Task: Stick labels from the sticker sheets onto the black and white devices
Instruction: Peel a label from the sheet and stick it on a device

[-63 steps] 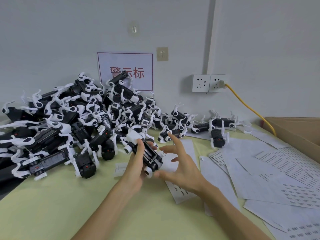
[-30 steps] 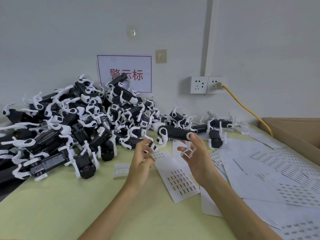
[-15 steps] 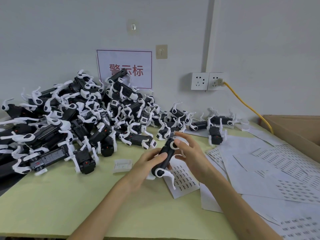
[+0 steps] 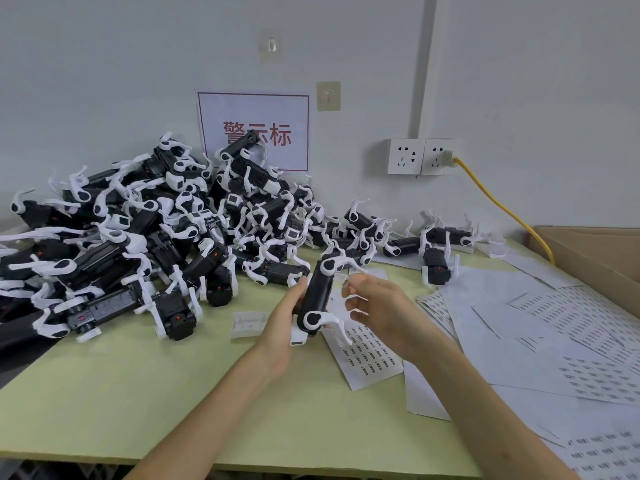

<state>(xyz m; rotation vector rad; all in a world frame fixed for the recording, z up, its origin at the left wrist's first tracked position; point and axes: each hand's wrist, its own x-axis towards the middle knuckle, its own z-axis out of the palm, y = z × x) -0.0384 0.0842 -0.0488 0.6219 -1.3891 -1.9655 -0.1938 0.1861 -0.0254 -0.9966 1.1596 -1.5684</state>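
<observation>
A person's left hand [image 4: 278, 329] holds a black and white device [image 4: 317, 294] nearly upright just above a pale green tabletop [image 4: 138, 393], its fingers curled round the black body. The right hand [image 4: 384, 311] is just beside the device, with its fingers loosely bent near a white leg. Whether they pinch a label cannot be told.

Under the hands lies a sticker sheet [image 4: 372, 356] with rows of small dark labels. More sheets [image 4: 554, 327] spread to the right.

A big pile of devices [image 4: 156, 230] fills the left and back of the tabletop. It leans against a wall with a red-lettered sign [image 4: 256, 129], a double socket [image 4: 420, 156] and a yellow cable [image 4: 502, 206]. A cardboard box [image 4: 595, 258] sits at the far right.
</observation>
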